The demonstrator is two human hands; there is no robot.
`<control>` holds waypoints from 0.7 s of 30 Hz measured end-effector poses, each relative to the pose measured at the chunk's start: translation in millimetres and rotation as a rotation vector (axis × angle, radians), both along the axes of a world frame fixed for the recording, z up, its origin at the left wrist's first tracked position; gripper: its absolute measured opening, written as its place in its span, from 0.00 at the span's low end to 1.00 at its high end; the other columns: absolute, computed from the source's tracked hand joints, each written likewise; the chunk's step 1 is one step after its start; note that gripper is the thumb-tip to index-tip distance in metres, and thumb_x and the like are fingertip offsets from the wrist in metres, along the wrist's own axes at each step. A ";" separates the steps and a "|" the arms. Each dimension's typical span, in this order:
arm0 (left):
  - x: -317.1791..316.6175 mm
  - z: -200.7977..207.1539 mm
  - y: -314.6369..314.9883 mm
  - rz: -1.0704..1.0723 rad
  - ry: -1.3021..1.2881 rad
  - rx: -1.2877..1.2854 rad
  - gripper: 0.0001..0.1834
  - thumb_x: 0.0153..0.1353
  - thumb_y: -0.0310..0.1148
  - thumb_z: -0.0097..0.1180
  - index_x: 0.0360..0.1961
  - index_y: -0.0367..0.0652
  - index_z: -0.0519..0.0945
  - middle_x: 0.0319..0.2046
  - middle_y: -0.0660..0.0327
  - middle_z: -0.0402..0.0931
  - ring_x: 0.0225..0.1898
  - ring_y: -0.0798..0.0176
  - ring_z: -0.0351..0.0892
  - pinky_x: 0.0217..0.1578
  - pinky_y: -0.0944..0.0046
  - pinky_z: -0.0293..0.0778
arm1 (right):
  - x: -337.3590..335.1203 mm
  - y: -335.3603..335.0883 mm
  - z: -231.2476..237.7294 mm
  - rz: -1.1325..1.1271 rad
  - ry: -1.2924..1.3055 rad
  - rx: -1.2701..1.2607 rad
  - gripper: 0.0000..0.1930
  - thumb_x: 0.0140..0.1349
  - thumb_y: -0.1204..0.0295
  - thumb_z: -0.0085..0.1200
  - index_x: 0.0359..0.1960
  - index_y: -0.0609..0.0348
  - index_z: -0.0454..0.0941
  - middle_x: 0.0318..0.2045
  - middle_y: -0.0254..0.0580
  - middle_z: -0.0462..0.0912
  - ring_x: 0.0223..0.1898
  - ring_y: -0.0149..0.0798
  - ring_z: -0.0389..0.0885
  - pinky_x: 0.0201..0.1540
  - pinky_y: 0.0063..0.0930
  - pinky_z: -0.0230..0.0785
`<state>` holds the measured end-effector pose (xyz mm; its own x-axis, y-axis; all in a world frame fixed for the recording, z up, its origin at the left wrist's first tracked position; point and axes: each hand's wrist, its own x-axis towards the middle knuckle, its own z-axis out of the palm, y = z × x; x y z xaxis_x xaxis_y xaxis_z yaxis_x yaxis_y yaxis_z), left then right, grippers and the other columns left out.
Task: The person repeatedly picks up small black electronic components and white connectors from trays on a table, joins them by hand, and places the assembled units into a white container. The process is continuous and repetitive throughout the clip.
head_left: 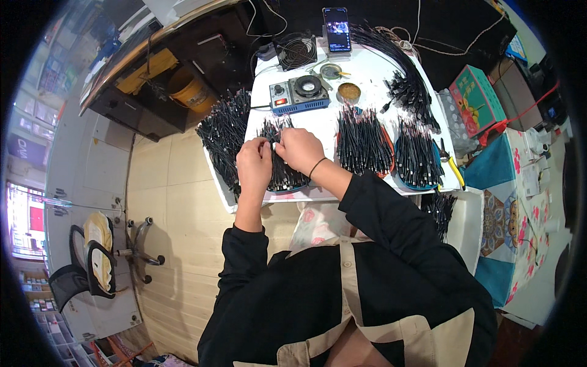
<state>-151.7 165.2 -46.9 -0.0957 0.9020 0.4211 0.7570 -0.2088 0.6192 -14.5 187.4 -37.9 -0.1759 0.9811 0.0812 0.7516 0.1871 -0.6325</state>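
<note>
My left hand (254,160) and my right hand (301,150) meet above a bundle of short black cables (286,175) near the table's front edge. The fingers of both hands are pinched together, close to each other. What lies between them is too small to make out; a small white spot shows at my right fingertips. To the right, a second cable bundle (361,144) rests in an orange-rimmed tray, and a third bundle (417,156) in a blue one. A large loose cable pile (223,137) lies left of my left hand.
Behind my hands stands a blue heating unit (299,96) with a round black top, beside a round tin (348,92). Further back are a fan (296,52), a glass dish (331,71) and a phone (337,30). Yellow-handled cutters (452,166) lie right, near a green box (477,101).
</note>
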 end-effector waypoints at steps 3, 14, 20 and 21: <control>1.5 -1.1 0.2 -0.047 0.043 0.034 0.08 0.57 0.28 0.57 0.35 0.35 0.82 0.26 0.48 0.78 0.27 0.51 0.79 0.33 0.57 0.74 | 3.4 1.1 -1.3 0.035 0.053 -0.071 0.12 0.52 0.63 0.57 0.26 0.61 0.80 0.27 0.54 0.82 0.32 0.55 0.82 0.37 0.46 0.75; 38.7 43.6 -39.7 -0.386 -1.210 -0.336 0.10 0.65 0.27 0.53 0.42 0.30 0.79 0.33 0.56 0.82 0.32 0.69 0.79 0.35 0.73 0.74 | 53.4 -76.4 37.1 0.134 0.535 0.110 0.07 0.55 0.71 0.55 0.26 0.62 0.73 0.20 0.47 0.79 0.23 0.47 0.80 0.28 0.36 0.70; 90.3 59.0 -67.4 -0.518 -1.529 -0.549 0.09 0.66 0.27 0.51 0.43 0.31 0.77 0.28 0.58 0.77 0.27 0.67 0.75 0.29 0.69 0.74 | 105.9 -131.1 42.3 0.118 0.629 -0.012 0.04 0.59 0.77 0.52 0.33 0.65 0.73 0.22 0.36 0.75 0.23 0.26 0.75 0.27 0.22 0.67; 94.7 62.3 -70.9 -0.563 -1.539 -0.594 0.09 0.66 0.27 0.51 0.42 0.31 0.77 0.27 0.59 0.76 0.23 0.69 0.71 0.26 0.71 0.69 | 118.0 -136.4 44.7 0.115 0.683 -0.088 0.04 0.61 0.76 0.52 0.34 0.65 0.73 0.23 0.35 0.76 0.24 0.24 0.74 0.27 0.20 0.67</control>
<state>-57.1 94.4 15.4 0.2965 0.9477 -0.1182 -0.6258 0.2863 0.7256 103.6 51.0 6.9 -0.2166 0.9673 0.1320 0.1590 0.1684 -0.9728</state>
